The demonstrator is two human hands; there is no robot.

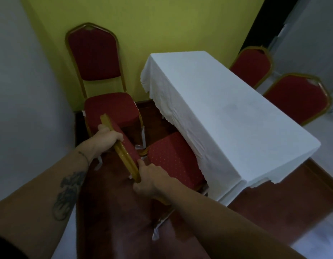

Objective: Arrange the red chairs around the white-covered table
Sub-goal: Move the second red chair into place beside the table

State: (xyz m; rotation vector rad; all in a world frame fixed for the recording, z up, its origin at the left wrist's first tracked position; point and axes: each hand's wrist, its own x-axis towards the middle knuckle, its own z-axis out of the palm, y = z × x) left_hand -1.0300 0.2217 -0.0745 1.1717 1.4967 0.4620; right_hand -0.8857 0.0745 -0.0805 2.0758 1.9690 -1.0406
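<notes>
A red chair with a gold frame [173, 157] stands at the near long side of the white-covered table [218, 109], its seat partly under the hanging cloth. My left hand [109, 136] grips the top of its backrest at the far end. My right hand [152, 178] holds the backrest's near end. A second red chair [94, 58] stands against the green wall, left of the table. Two more red chairs [252, 65] [298, 99] show their backs on the table's far side.
A green wall [162, 25] closes the back, a white wall [21, 90] the left. The table stands on a dark red carpet [115, 212]. Pale floor [326, 150] lies to the right.
</notes>
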